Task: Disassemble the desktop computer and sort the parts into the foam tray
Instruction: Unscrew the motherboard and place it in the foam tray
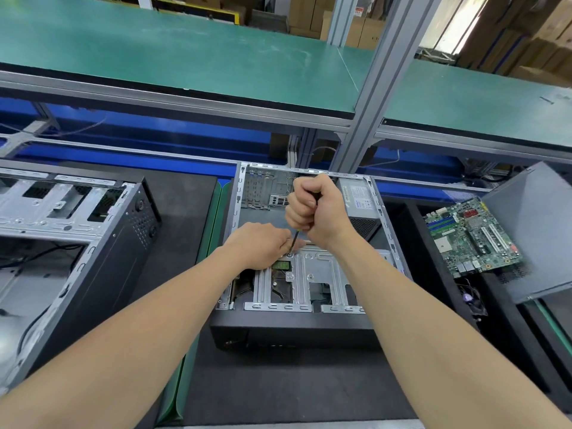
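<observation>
An open desktop case (pixel 309 323) lies on its side on a black foam mat, its inside facing up. My right hand (pixel 315 209) grips a screwdriver (pixel 296 239) by the handle, its tip down on a screw of the silver drive cage (pixel 322 270). My left hand (pixel 263 246) rests on the cage beside the tip, fingers by the shaft; whether they pinch it I cannot tell. A hard drive (pixel 280 283) shows under the cage. The power supply (pixel 360 202) sits at the case's far right corner. A green motherboard (pixel 470 236) lies in the black foam tray (pixel 411 243) at the right.
A second emptied case (pixel 77 230) lies at the left. A grey side panel (pixel 538 230) leans over the tray at the right, with a small fan (pixel 472 301) below the motherboard. An aluminium post (pixel 368 109) and a green shelf (pixel 185 57) rise behind the case.
</observation>
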### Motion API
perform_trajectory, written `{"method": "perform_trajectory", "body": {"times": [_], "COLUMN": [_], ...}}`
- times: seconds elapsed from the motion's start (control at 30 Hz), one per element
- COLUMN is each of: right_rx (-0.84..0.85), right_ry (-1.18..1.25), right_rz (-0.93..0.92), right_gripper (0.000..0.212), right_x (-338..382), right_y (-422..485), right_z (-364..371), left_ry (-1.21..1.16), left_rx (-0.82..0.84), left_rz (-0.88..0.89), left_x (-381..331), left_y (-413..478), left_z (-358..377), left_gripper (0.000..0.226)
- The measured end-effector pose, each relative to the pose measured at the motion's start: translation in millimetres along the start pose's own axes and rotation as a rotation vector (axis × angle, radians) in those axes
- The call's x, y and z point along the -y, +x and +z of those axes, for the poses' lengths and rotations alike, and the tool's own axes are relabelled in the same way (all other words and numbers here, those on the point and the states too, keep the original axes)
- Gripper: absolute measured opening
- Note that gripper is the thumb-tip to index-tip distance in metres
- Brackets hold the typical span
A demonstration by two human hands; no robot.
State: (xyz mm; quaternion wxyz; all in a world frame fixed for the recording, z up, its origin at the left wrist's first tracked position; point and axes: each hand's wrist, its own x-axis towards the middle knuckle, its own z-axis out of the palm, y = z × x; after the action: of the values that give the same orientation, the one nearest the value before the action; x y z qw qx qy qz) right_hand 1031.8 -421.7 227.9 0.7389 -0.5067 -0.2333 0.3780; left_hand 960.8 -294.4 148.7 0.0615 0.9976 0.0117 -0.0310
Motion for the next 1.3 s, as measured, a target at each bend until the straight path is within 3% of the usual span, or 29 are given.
{"method": "perform_trajectory", "body": {"times": [0.13,0.33,0.4,0.47,0.53,0.63,0.77,1.1,1.3], "right_rx": [0.13,0.107,-0.04,-0.298,-0.55,-0.703,-0.561,0.077,0.16], "right_ry": [-0.05,-0.144,-0.303,-0.406,-0.347,-0.276,-0.214,-0.132,-0.046], "right_rz": [0.056,0.0,-0.084,-0.161,-0.183,-0.205,-0.312,0.048,0.119], "right_gripper": [0.028,0.023,0.024,0.028,0.031,0.035,0.037,0.038,0.037], "right_x": [5,8,5,0,-8,-15,-19,-3,4], "right_y": [6,0,-7,-13,-14,-12,-13,2,11], "right_z": [3,7,15,25,34,44,44,8,0], "left_ry": [-0.009,-0.025,-0.027,-0.023,-0.018,-0.034,-0.044,-0.001,-0.003], "left_rx": [0.025,0.057,0.059,0.04,0.022,0.026,0.027,0.036,0.044], "left_rz": [-0.017,-0.034,-0.022,0.008,0.026,0.01,0.006,0.024,-0.001], "left_x": [-1,-2,-1,-1,-1,-2,-2,-2,0], "left_y": [-1,0,0,-1,-2,-2,-2,-1,2], "left_z": [-4,-4,-4,-5,-6,-6,-7,-5,-2], "left_gripper": [0.068,0.056,0.052,0.052,0.049,0.04,0.038,0.041,0.066]}}
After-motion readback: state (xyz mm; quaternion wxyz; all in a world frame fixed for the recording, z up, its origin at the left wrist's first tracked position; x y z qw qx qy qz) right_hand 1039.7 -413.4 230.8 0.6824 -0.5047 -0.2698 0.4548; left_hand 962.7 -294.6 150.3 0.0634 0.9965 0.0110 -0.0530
